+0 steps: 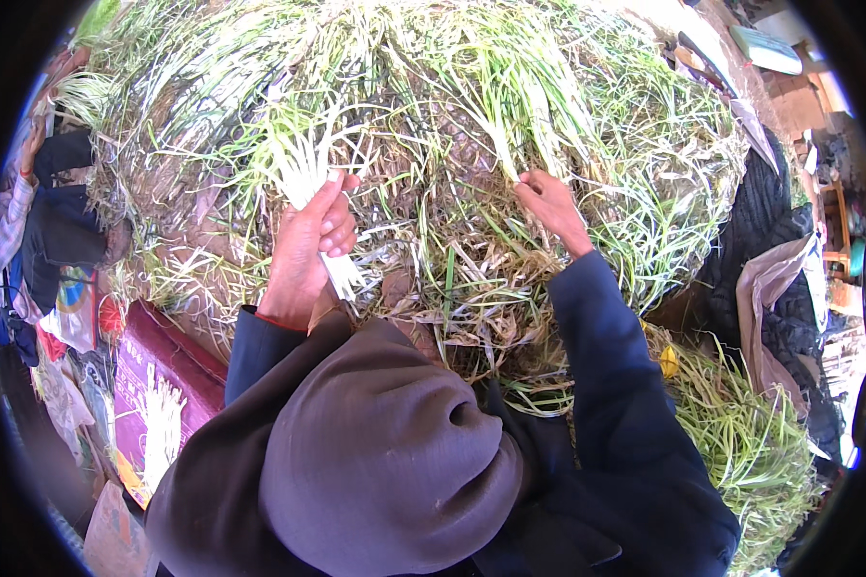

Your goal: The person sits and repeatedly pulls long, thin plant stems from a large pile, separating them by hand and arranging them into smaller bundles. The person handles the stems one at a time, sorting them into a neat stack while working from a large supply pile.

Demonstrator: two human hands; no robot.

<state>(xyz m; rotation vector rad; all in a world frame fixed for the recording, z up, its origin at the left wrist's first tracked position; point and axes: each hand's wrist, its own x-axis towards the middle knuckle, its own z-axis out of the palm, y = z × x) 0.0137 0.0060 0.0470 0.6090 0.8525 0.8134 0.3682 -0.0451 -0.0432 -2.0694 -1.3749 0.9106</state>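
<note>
My left hand is closed around a bunch of pale stalks that look like garlic chives. Their white butt ends stick out below my fist, and the loose green-yellow leaves fan out above it. To the right, my right hand pinches the white base of a few stalks between thumb and fingertips. The leaves of these stalks run up into the large heap of green chives. Dry, straw-coloured leaf waste lies between and below my hands.
A maroon printed sheet or bag at lower left carries trimmed white stalks. Another person's hand and dark-clothed legs are at the left rim. Black netting lies at right, above more greens.
</note>
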